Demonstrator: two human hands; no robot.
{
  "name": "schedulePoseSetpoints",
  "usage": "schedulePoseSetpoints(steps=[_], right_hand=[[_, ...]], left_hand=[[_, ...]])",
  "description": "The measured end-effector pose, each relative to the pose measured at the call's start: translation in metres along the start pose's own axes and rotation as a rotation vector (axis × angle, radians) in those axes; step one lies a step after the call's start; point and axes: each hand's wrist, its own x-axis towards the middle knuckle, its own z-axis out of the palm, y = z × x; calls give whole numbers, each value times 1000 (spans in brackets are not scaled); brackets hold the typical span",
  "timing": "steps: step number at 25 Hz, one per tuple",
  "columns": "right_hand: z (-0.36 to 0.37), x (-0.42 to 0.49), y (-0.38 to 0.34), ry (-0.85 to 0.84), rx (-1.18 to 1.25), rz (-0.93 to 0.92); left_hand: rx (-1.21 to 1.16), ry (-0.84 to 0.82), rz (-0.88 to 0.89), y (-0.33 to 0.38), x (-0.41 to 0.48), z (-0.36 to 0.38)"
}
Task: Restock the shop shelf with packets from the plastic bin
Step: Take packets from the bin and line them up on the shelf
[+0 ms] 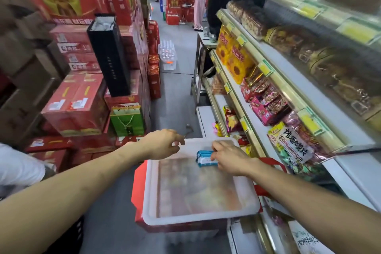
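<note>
While the right hand pinches a small blue-and-white plastic packet at the far end of the white translucent plastic bin, fingers curled on the packet's R edge, the left hand hovers over the bin's far L corner, fingers loosely bent, holding nothing. Bin sits on a red carton. Along the bin's R side runs the metal shop shelf w/ yellow price tags & snack bags. L of the bin, across the aisle, stand stacked red gift boxes.

A green gift bag sits beside stacked red cartons.
</note>
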Motion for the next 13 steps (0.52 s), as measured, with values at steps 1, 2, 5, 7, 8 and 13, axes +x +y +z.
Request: schedulePoseSetpoints(steps=[1, 2, 5, 7, 8, 13], right_hand=[[1, -1, -1, 0, -24, -12], [2, 0, -2, -3, -47, -14], [0, 2, -1, 8, -80, 14], [1, 2, 1, 20, -71, 10], [2, 0, 2, 32, -55, 0], [15, -9, 10, 25, -49, -60]], left_hand=[[-1, -1, -4, -1, 0, 0], [-2, -2, -8, -2, -1, 0], [-1, -7, -25, -5, -1, 3], [-9, -13, -38, -6, -1, 6], [-16, -14, -40, -7, -1, 8], [-31, -26, -42, -12, 1, 13]])
